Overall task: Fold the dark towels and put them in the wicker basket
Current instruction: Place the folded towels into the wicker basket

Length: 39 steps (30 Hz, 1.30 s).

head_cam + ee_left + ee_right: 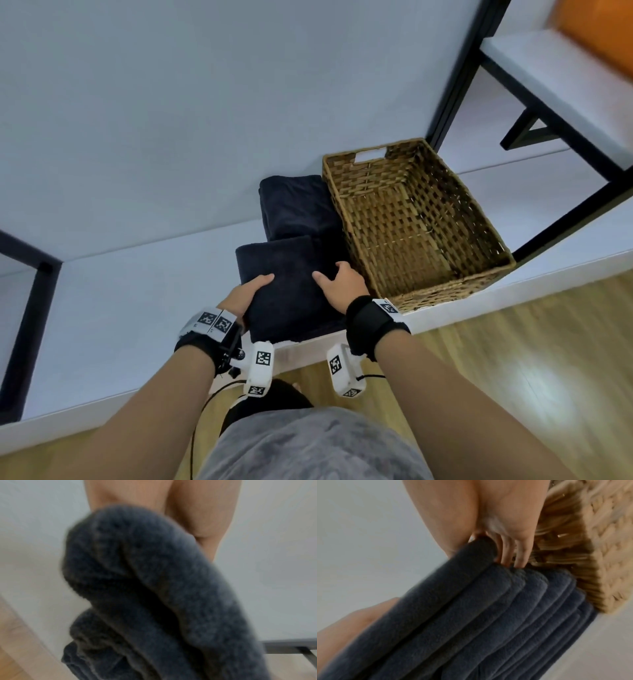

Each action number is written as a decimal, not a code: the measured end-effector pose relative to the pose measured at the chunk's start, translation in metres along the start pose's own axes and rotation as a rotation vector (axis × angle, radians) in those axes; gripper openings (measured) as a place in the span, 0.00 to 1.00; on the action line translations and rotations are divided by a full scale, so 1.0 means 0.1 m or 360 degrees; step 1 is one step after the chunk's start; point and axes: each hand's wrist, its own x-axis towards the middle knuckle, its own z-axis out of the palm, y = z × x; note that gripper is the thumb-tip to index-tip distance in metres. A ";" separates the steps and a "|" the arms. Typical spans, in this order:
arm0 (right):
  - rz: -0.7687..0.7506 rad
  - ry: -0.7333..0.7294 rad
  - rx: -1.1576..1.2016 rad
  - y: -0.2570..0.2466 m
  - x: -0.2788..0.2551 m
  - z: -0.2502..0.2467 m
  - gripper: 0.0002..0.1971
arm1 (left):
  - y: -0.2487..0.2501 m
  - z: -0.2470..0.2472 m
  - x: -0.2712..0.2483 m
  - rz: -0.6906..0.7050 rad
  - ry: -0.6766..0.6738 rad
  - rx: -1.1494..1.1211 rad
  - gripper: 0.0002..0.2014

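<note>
At the near edge of the white counter [137, 308], my left hand [248, 294] and right hand [342, 286] each clamp one side of a folded dark towel [287, 284], thumbs on top, so its layers stay together. A second folded towel [294, 205] lies behind it. The empty wicker basket [455, 291] stands just right, open for it.

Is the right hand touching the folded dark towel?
Touching. The right wrist view shows the right hand with fingers tucked under the folded dark towel, thumb on top.
</note>
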 end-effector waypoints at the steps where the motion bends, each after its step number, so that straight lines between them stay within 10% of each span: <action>1: 0.0071 -0.0062 0.0015 0.02 0.02 0.02 0.38 | -0.01 0.00 0.01 -0.0014 -0.0014 0.0007 0.24; 13: 0.0273 -0.0192 0.0577 0.07 0.20 0.10 0.59 | 0.10 0.04 -0.02 0.0201 -0.0070 0.0092 0.31; 29: -0.0341 0.0250 0.0702 -0.28 0.09 -1.00 0.29 | 0.89 0.62 -0.08 0.0181 -0.0540 -0.0056 0.23; 39: -0.0168 0.0292 0.0640 0.18 0.75 -1.94 0.29 | 1.13 1.94 0.35 0.0409 -0.0293 0.0116 0.25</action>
